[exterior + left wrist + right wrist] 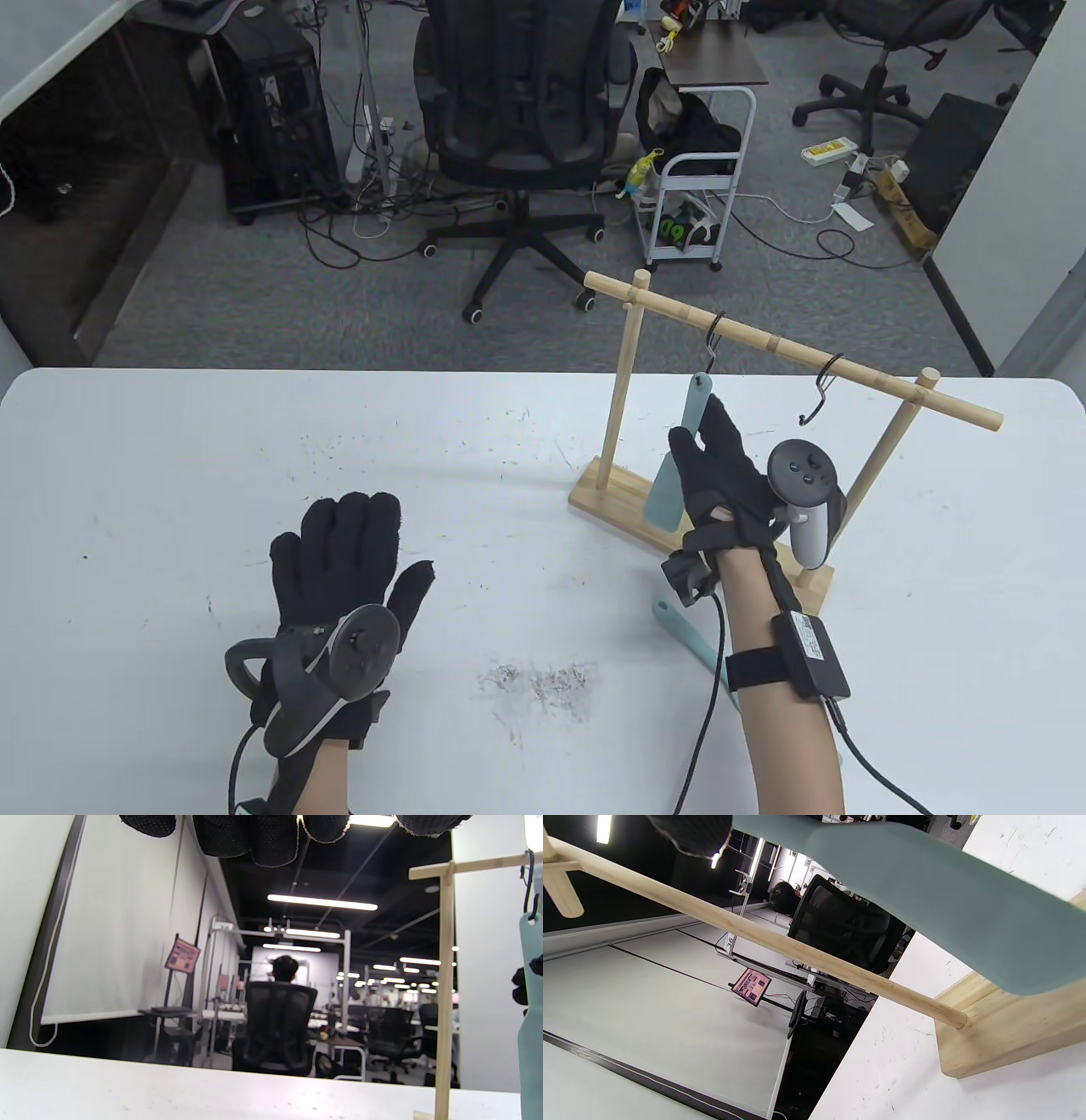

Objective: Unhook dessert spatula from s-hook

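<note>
A pale teal dessert spatula [674,475] hangs by the hole in its handle from a black s-hook [714,338] on the wooden rack's bar [789,348]. My right hand [721,463] grips the spatula's handle just below the hook, thumb on one side and fingers on the other. The spatula's blade fills the top of the right wrist view [946,904]. In the left wrist view the spatula [532,1018] and the s-hook [529,885] show at the right edge. My left hand [348,552] rests flat and empty on the table, fingers spread.
A second, empty s-hook [821,390] hangs further right on the bar. The rack's base [611,501] stands on the white table [254,475]. Another teal utensil [691,641] lies on the table under my right forearm. An office chair [517,110] stands beyond the far edge.
</note>
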Motion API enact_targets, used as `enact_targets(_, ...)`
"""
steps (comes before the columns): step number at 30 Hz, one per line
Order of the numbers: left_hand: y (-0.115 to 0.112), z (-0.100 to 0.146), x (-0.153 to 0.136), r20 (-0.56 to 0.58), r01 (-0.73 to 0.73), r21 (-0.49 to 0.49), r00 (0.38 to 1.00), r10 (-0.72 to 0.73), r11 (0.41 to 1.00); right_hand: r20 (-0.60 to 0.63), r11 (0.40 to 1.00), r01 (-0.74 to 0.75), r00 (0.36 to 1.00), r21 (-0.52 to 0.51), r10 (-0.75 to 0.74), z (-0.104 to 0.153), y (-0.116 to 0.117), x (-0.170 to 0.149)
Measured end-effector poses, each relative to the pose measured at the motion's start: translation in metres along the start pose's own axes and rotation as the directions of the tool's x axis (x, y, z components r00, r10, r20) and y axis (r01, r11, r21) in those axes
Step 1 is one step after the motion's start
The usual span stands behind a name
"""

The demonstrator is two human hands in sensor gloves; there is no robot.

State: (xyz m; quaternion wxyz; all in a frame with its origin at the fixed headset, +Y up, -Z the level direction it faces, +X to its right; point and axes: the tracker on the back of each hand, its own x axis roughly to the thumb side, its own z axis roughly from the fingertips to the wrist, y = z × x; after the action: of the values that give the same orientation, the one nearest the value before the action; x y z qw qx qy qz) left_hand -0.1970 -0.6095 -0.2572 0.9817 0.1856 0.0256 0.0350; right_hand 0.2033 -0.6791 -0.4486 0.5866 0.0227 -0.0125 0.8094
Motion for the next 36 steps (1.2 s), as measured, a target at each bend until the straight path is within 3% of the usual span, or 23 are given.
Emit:
enact_targets(15,-0.001,-0.001,0.000,0.002,-0.003,-0.001,1.000,0.003,1.000,-0.007,0.999,0.049,0.999,0.006,-0.049,-0.001,0.001,0.001)
enact_targets(36,-0.001,0.000,0.000,0.003,-0.002,-0.001,1.000,0.002,1.000,-0.012,0.989,0.101,0.995,0.104,-0.100,0.013,0.008,0.010)
